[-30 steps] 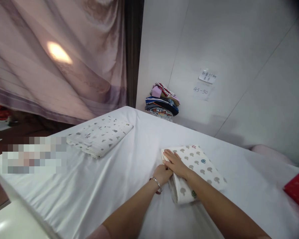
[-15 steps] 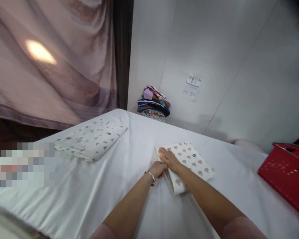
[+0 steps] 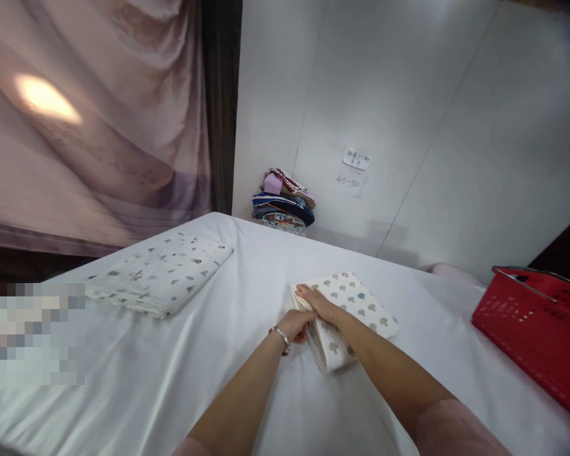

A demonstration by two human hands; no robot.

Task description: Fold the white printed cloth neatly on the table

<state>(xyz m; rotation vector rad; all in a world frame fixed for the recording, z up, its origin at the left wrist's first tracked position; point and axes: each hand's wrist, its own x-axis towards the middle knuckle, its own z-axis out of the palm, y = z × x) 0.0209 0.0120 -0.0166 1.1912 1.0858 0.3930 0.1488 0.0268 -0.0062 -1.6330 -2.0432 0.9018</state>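
A folded white cloth point(image 3: 361, 305) with grey mushroom prints lies on the white-covered table point(image 3: 261, 272) in front of me. My left hand point(image 3: 295, 324), with a silver bracelet at the wrist, is closed on the cloth's near-left edge; its fingertips are partly hidden. On top of the cloth, close to that same edge, my right hand point(image 3: 319, 305) rests flat with fingers stretched out. Layers of the fold show along the side below my hands.
Another folded printed cloth point(image 3: 171, 272) lies on the table's left. A red basket point(image 3: 532, 335) with a metal handle stands at the right. Folded fabrics point(image 3: 285, 201) are stacked by the wall, near paper notes point(image 3: 354, 168). A pinkish curtain point(image 3: 99, 145) hangs at left.
The view has turned slightly right, so more of the red basket shows. Both hands stay at the same edge of the cloth, with little visible change.
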